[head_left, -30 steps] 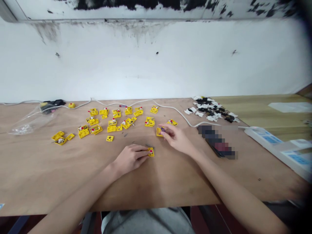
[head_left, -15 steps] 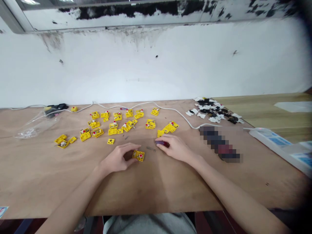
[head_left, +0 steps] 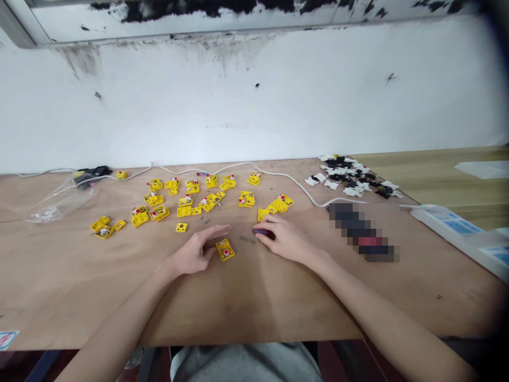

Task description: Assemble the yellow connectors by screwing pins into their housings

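Observation:
My left hand (head_left: pixel 193 251) rests on the table with its thumb and fingers apart. Just right of its fingertips lies an open yellow plastic casing (head_left: pixel 225 250) with a red button and small parts inside. Held in the curled fingers of my right hand (head_left: pixel 284 237) is a purple-handled screwdriver (head_left: pixel 261 232); most of it is covered by the hand. Between the hands lies a thin metal piece (head_left: pixel 247 240). A loose yellow cover (head_left: pixel 182 227) with holes sits beyond my left hand.
Several opened yellow casings (head_left: pixel 159 213) spread across the table's far half. A white cable (head_left: pixel 286 178) runs behind them to a power strip (head_left: pixel 445 225) at right. Black and white pieces (head_left: pixel 353 178) are heaped back right; a clear plastic bag (head_left: pixel 59 204) lies left.
The fingers of my left hand have come off the yellow casing and spread. The casing has turned and now lies on its own. My right hand stays nearly in place.

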Demonstrator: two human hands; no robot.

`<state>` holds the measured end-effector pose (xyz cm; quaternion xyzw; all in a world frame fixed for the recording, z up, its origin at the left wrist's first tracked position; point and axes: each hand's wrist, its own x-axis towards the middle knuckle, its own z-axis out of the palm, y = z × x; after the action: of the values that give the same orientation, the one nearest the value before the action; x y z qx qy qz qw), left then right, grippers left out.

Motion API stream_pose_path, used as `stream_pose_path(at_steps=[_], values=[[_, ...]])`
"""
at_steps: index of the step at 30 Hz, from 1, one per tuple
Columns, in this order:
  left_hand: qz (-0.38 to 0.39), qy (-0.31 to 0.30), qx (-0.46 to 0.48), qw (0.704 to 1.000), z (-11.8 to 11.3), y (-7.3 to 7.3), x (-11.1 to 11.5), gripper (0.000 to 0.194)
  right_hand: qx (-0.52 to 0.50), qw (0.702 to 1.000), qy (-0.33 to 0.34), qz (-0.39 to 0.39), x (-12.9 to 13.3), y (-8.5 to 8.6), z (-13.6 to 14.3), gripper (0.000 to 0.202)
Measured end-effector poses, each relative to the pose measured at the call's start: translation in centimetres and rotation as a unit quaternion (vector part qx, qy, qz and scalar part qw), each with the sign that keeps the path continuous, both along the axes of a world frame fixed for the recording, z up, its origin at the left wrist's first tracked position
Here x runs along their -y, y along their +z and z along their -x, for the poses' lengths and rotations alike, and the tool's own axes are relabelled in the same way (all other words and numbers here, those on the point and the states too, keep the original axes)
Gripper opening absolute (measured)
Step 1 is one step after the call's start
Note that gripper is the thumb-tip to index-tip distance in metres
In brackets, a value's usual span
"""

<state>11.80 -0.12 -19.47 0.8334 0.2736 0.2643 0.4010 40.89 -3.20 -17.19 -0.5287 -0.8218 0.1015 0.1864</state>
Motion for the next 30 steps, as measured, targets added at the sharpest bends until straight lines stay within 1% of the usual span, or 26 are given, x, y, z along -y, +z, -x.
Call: stream_pose_path(at_steps=[2, 4, 6, 8, 9, 11, 15, 19, 22, 24, 28, 30], values=[[-0.067, 0.041, -0.032, 0.996, 0.6, 0.6, -0.4, 0.066, 0.001, 1.000, 0.002, 0.002, 0.0, 0.1, 0.0, 0.022], [-0.125, 0.079, -0.071, 0.986, 1.5, 1.3, -1.0, 0.062, 0.000, 1.000, 0.004, 0.001, 0.0, 0.1, 0.0, 0.022], [-0.175, 0.100, -0.117, 0.973, 2.3, 1.9, -1.7, 0.049, -0.002, 1.000, 0.004, 0.000, 0.0, 0.0, -0.1, 0.022], [-0.208, 0.099, -0.159, 0.960, 2.8, 2.2, -2.1, 0.033, -0.007, 1.000, -0.002, -0.004, 0.0, 0.0, -0.1, 0.023], [-0.214, 0.094, -0.173, 0.957, 2.9, 2.3, -2.2, 0.027, -0.010, 1.000, -0.004, -0.006, 0.0, -0.1, -0.1, 0.024], [-0.214, 0.083, -0.183, 0.956, 2.8, 2.2, -2.2, 0.022, -0.016, 1.000, -0.008, -0.006, 0.0, -0.2, -0.2, 0.026], [-0.224, 0.073, -0.177, 0.955, 1.9, 1.8, -1.8, 0.020, -0.018, 1.000, -0.012, -0.003, 0.1, -0.2, -0.1, 0.025], [-0.237, 0.081, -0.175, 0.952, 1.5, 1.7, -1.7, 0.015, -0.012, 1.000, -0.012, -0.002, 0.1, -0.1, 0.0, 0.024], [-0.240, 0.104, -0.176, 0.949, 1.5, 1.6, -1.8, 0.009, -0.012, 1.000, -0.009, -0.006, 0.1, 0.0, 0.0, 0.023], [-0.240, 0.124, -0.179, 0.946, 1.5, 1.5, -1.8, 0.010, -0.013, 1.000, -0.005, -0.007, 0.0, 0.0, 0.0, 0.023], [-0.240, 0.145, -0.179, 0.943, 0.8, 1.0, -1.9, 0.022, -0.011, 1.000, -0.004, -0.008, 0.0, -0.1, -0.1, 0.023], [-0.242, 0.153, -0.181, 0.941, 0.4, 0.6, -1.9, 0.022, -0.008, 1.000, -0.006, -0.007, 0.0, -0.1, -0.1, 0.023]])
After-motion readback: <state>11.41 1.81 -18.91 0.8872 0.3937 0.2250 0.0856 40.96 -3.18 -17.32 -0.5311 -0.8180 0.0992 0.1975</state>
